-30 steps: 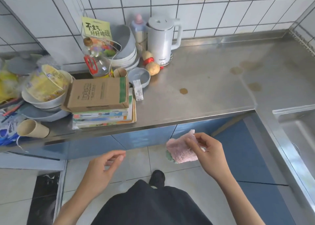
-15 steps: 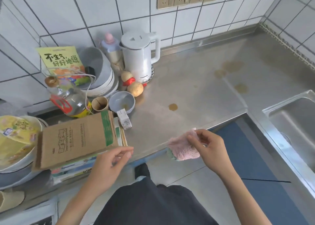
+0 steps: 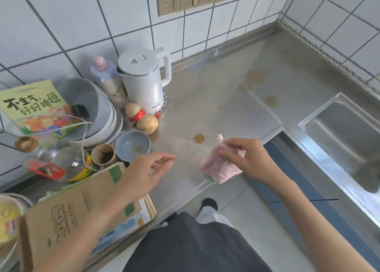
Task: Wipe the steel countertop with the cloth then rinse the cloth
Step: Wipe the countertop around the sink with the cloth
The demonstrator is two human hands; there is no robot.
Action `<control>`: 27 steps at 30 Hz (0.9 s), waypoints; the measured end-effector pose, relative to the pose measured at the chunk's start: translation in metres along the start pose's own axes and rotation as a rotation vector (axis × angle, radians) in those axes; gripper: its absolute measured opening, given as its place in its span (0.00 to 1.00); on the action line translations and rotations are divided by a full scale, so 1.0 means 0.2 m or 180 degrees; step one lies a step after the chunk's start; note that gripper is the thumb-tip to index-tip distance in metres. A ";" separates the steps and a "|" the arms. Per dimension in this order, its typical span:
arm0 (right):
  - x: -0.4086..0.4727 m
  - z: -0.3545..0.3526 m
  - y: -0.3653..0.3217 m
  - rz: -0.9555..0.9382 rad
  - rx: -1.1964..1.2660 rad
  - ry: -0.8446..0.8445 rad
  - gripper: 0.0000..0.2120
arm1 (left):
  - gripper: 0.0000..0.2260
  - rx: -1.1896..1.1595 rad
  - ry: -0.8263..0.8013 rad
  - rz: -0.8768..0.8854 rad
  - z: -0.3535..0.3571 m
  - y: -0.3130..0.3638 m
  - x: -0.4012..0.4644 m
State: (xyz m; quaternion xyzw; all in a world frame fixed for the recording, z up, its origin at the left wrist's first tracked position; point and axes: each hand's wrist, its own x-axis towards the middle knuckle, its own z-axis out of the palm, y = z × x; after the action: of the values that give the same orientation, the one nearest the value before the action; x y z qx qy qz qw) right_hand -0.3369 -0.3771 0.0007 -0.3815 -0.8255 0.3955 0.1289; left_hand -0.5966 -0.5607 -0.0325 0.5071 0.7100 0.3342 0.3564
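Steel countertop (image 3: 216,98): now lying directly under both hands, where a second ago the hands were hanging out over the floor in front of its edge. The person has been closing in, so wiping is judged about to begin; no stain is yet being touched.

Cloth (image 3: 219,168), one, pink with a green trim at its lower edge: being pinched by the curled fingers (image 3: 226,151) of the right hand (image 3: 246,158), bunched and hanging below them, its lower part lying at or just over the counter's front edge. Whether it is touching the steel cannot be told.

Left hand (image 3: 148,173), one: hovering with fingers loosely extended, grasping nothing, a short way to the left of the cloth.

Brown stains, five counted, with fainter specks among them:
- one round stain (image 3: 198,138) lying just beyond the right fingers, the nearest target;
- one large patch (image 3: 256,76), a smaller one beside it and another (image 3: 270,101), all well beyond the fingers toward the wall; a faint speck between.

Sink (image 3: 341,140), one: lying well to the right of the right hand, serving for the later rinse.

Other items, beyond and to the left of the left fingers:
- kettle (image 3: 145,82), one, white;
- small bowl (image 3: 132,145), one, grey;
- paper cup (image 3: 102,154), one upright;
- potatoes (image 3: 147,124), two;
- cardboard box (image 3: 67,208), one, lying under the left forearm;
- oil bottle (image 3: 55,158), one.
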 end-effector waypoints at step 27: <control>0.55 -0.11 -0.11 -0.0965 -0.1016 -0.1002 0.13 | 0.16 0.1166 -0.0629 0.0135 -0.08 0.22 0.60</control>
State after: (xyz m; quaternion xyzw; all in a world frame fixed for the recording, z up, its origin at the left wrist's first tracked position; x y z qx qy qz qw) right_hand -0.4114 -0.2931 0.0224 -0.2028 -0.9349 0.2911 -0.0051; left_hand -0.6168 -0.4361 -0.0072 0.6086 0.7097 0.1556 0.3190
